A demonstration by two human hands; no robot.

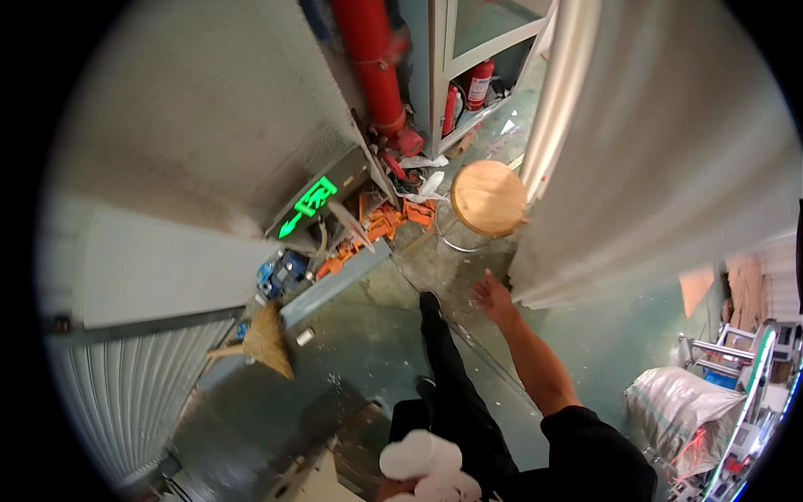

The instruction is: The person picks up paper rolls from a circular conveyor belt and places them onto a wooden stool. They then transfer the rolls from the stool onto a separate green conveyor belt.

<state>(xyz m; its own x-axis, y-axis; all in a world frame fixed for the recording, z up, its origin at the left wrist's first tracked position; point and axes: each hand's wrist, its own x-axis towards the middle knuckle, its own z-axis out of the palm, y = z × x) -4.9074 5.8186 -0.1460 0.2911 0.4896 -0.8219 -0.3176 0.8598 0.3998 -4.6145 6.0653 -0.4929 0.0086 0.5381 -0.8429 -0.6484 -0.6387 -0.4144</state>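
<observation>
Against the front of my body, several white, rounded, roll-like things are bunched together. Only a sliver of my left hand shows at their edge, holding them from below; most of its fingers are hidden. My right arm stretches forward, and my right hand is empty with its fingers apart. Just ahead of it stands a stool with a round wooden seat and a metal ring at its base. The hand does not touch the stool.
A pale curtain hangs at the right. Orange tools or parts lie by the left wall, near a broom and a lit green sign. A red pipe and fire extinguishers stand farther off. A sack sits right.
</observation>
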